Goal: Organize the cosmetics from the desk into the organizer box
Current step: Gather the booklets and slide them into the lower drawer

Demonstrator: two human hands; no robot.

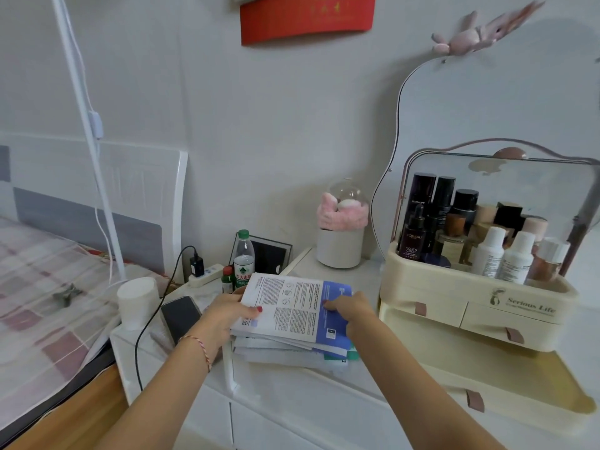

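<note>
On the white desk (341, 384), left hand (224, 315) and right hand (349, 308) pinch the packet stack (292, 316).

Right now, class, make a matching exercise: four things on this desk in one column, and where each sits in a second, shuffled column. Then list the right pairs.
Things:
1. water bottle
2. phone
3. stack of sachets
4. L'Oreal dropper bottle

Places:
A. inside the organizer box's top compartment
B. lying flat beside the left hand
C. held between both hands, with the right hand on its blue edge
D. standing behind the stack

Pairs: 1-D, 2-B, 3-C, 4-A
</note>
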